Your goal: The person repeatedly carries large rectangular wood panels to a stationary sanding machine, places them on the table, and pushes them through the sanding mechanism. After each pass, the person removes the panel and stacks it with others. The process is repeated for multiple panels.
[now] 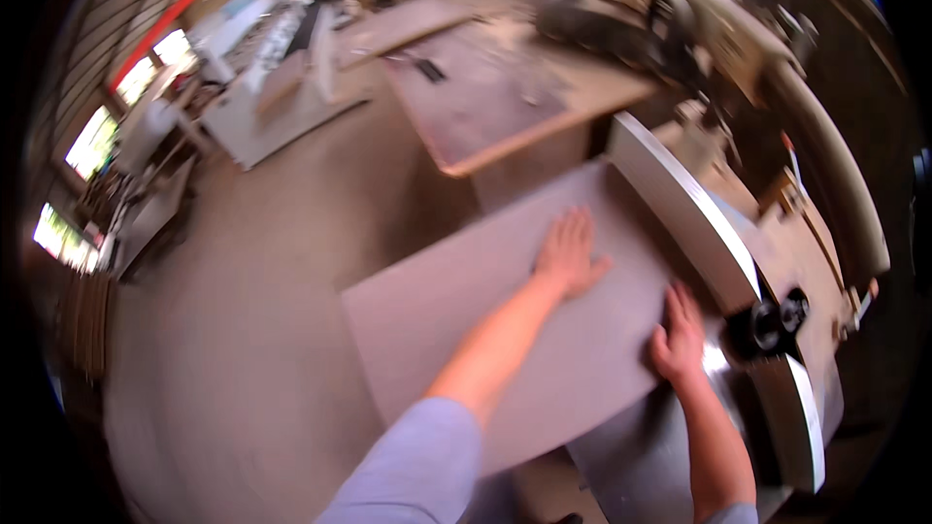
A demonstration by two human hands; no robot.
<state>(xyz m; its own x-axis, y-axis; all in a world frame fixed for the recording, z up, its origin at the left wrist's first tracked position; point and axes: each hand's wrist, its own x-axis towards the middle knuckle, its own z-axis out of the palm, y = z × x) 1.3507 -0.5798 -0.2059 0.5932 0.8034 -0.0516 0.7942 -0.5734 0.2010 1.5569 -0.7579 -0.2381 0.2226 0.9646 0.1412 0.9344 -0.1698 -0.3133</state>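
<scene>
A large pale flat board lies on a metal machine table. On its upper face, toward the far side, my left hand rests flat with the fingers stretched out. My right hand is at the board's near right part, close to the fence, its fingers extended and the thumb apart. Along the board's right side runs a long white fence, with a second white fence section nearer to me. Between the two sections sits a black machine part with round knobs. Neither hand grips anything.
Beyond the board stands a worktable with a small dark object on it. A thick hose curves down at the right. Panels lie at the far left, and stacked boards stand by the left wall.
</scene>
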